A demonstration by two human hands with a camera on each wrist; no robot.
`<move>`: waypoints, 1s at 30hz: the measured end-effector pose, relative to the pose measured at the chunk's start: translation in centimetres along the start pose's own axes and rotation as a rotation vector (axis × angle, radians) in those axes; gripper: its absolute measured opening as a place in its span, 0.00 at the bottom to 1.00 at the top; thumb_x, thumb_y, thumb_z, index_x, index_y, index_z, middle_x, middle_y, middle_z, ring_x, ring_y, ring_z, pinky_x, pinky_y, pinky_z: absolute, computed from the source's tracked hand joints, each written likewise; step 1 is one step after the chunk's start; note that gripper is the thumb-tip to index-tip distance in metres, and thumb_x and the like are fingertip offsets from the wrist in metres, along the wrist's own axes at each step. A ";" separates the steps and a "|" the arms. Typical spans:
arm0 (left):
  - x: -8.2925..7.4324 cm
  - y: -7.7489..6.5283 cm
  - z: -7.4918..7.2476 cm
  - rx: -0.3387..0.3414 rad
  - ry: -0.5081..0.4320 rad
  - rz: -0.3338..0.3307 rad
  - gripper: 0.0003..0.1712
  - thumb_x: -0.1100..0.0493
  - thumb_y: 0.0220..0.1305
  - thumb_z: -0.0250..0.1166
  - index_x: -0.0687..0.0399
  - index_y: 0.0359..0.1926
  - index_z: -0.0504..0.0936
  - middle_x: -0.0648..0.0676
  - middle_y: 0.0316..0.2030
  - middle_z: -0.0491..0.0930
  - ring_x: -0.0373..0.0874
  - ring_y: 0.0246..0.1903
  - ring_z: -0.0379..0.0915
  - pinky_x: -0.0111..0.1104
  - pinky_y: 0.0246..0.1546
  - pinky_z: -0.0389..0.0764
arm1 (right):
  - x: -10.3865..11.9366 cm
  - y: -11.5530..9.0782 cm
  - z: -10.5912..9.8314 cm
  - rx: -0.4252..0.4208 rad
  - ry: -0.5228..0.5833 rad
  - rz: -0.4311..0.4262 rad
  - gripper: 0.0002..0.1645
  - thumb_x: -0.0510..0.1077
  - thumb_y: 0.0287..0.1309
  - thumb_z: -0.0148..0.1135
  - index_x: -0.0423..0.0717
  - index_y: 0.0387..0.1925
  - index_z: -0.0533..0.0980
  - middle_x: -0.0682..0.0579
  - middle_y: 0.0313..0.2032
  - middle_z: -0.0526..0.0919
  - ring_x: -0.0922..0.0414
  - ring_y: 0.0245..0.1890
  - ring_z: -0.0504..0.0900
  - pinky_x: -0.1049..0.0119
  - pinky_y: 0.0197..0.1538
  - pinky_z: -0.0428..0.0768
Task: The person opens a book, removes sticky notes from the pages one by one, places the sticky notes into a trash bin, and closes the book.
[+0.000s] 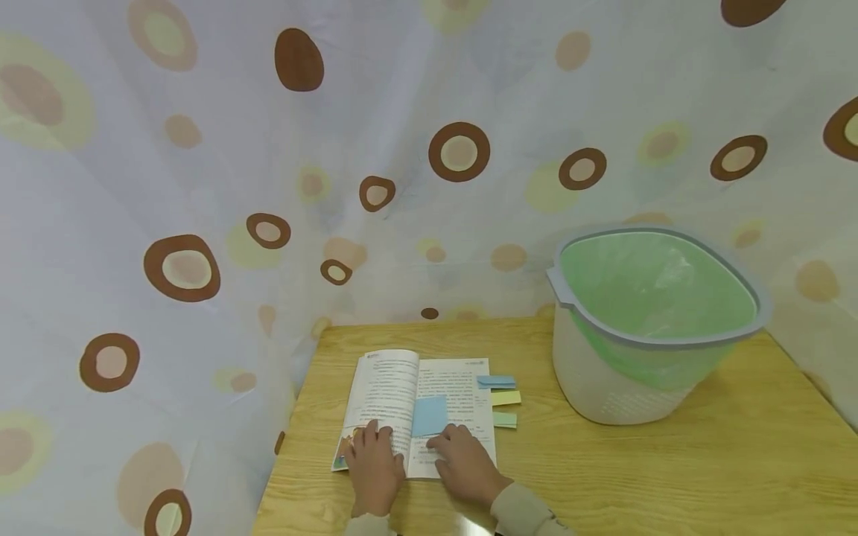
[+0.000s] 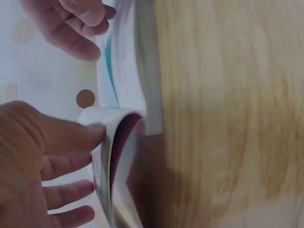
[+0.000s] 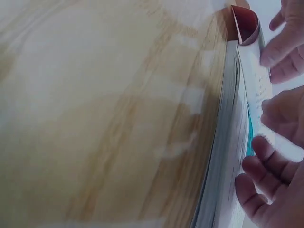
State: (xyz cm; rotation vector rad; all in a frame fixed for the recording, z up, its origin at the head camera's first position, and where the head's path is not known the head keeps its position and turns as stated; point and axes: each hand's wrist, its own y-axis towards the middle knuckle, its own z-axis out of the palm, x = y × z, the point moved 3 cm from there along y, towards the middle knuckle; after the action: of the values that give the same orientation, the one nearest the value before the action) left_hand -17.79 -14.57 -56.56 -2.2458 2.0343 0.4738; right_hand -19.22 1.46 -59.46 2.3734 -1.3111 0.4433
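Note:
An open book (image 1: 385,383) lies on the wooden table, its left-hand pages arching up toward the spine. My left hand (image 1: 375,465) rests on the lower left page with fingers extended; in the left wrist view its thumb (image 2: 78,136) lies along the curved page. On the lower right page is my right hand (image 1: 465,463), fingers loosely bent, just below a blue sticky note (image 1: 430,415) near the spine. The right wrist view shows these fingers (image 3: 261,173) spread over the page, gripping nothing. Part of the lower pages is hidden under both hands.
Blue (image 1: 497,382), yellow (image 1: 506,398) and green (image 1: 506,420) paper tabs stick out at the book's right edge. A pale basket (image 1: 593,372) with a green lining and grey rim stands right of it. Behind the wooden table (image 1: 603,476) hangs a patterned curtain (image 1: 402,97).

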 end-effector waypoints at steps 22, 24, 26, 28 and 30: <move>0.3 -1.1 3.1 0.151 -0.124 0.056 0.43 0.41 0.61 0.65 0.57 0.71 0.66 0.63 0.72 0.64 0.69 0.69 0.60 0.68 0.60 0.68 | -1.0 -1.2 -0.2 -0.086 -0.125 0.247 0.19 0.46 0.48 0.70 0.58 0.46 0.85 0.54 0.33 0.73 0.57 0.34 0.67 0.64 0.31 0.67; 0.3 -1.1 3.1 0.169 -0.146 0.039 0.44 0.41 0.60 0.65 0.58 0.71 0.65 0.63 0.73 0.63 0.69 0.70 0.58 0.69 0.62 0.66 | -0.9 -1.2 -0.4 -0.082 -0.115 0.255 0.19 0.46 0.49 0.70 0.58 0.46 0.85 0.53 0.33 0.73 0.56 0.34 0.67 0.63 0.32 0.68; 0.4 -1.1 3.1 0.182 -0.163 0.025 0.45 0.40 0.60 0.65 0.59 0.71 0.64 0.63 0.73 0.63 0.69 0.70 0.58 0.70 0.63 0.64 | -0.8 -1.2 -0.5 -0.065 -0.111 0.262 0.19 0.46 0.50 0.69 0.58 0.46 0.85 0.54 0.34 0.73 0.56 0.35 0.67 0.63 0.32 0.68; 0.4 -1.0 3.2 0.192 -0.173 0.006 0.46 0.40 0.58 0.66 0.59 0.71 0.64 0.63 0.73 0.62 0.69 0.71 0.57 0.70 0.63 0.63 | -0.8 -1.2 -0.4 -0.045 -0.110 0.266 0.18 0.47 0.51 0.69 0.58 0.47 0.84 0.54 0.34 0.73 0.57 0.35 0.67 0.63 0.32 0.68; 0.5 -0.9 3.1 0.191 -0.183 -0.007 0.46 0.40 0.58 0.67 0.58 0.71 0.65 0.63 0.73 0.63 0.69 0.71 0.57 0.71 0.63 0.63 | -0.9 -1.1 -0.3 -0.028 -0.114 0.265 0.18 0.48 0.52 0.69 0.59 0.48 0.84 0.54 0.35 0.73 0.57 0.36 0.66 0.63 0.33 0.68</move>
State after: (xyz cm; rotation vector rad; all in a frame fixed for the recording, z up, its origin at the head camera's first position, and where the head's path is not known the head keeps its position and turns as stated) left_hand -17.41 -14.15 -59.83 -2.0200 1.8936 0.4450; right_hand -18.75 2.79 -59.81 2.2388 -1.6825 0.3658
